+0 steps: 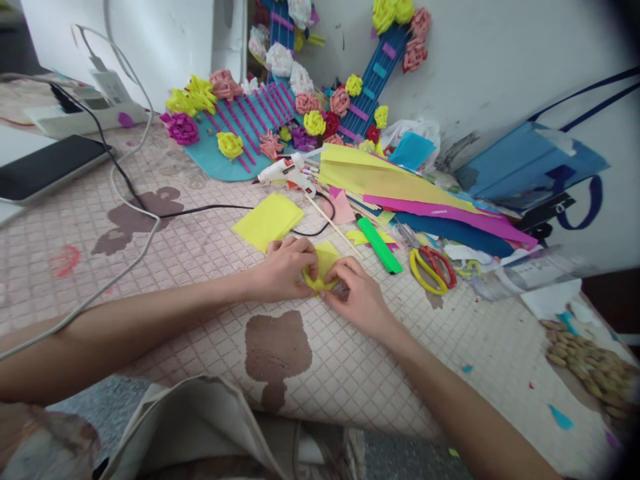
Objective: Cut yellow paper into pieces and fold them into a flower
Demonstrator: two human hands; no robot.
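Observation:
Both of my hands meet over a piece of yellow crepe paper (325, 259) near the middle of the table. My left hand (287, 268) pinches its left side, thumb and fingers together. From the right, my right hand (357, 293) pinches the near edge, where the paper looks gathered or twisted. Just beyond my left hand lies a stack of yellow paper squares (270, 220). A thin wooden stick (333, 223) lies behind the piece I hold, and a green box cutter (379, 245) rests to the right of it.
Scissors (433, 267) lie right of the cutter. A glue gun (290, 175) sits behind the stack, its cord crossing left. Paper-flower guitar shapes (250, 127) stand against the wall. Coloured paper sheets (400, 183), a blue bag (535, 157), peanuts (590, 363) and a power strip (85, 117) surround the work.

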